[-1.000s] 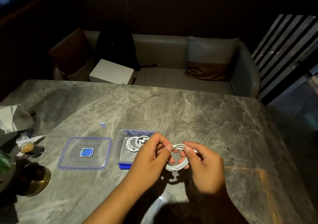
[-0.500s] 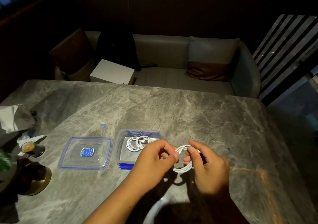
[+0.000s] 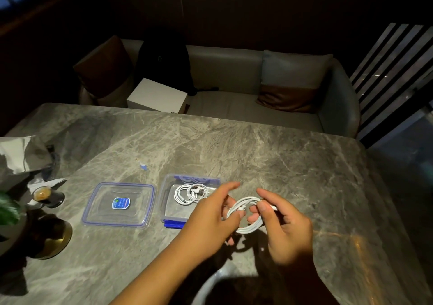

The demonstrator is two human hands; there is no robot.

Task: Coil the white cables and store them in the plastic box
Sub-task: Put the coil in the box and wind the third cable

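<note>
A coiled white cable [image 3: 247, 213] hangs just above the marble table [image 3: 257, 152], held between both hands. My left hand [image 3: 210, 215] pinches the coil's left side with thumb and fingers, its index finger stretched out. My right hand [image 3: 284, 225] pinches the coil's right side together with a cable end. Left of the hands stands the clear plastic box [image 3: 172, 201] with blue clips, open. Another coiled white cable [image 3: 191, 193] lies inside it.
The box's lid [image 3: 119, 205], clear with a blue rim and a sticker, lies flat to the left of the box. A small blue-white item [image 3: 143, 165] lies behind it. Dark vessels [image 3: 48, 195] and crumpled paper crowd the table's left edge. A sofa stands beyond.
The coil has grown slightly and shifted right. My left hand's index finger has straightened out, and my right hand has drawn the cable end in against the coil.
</note>
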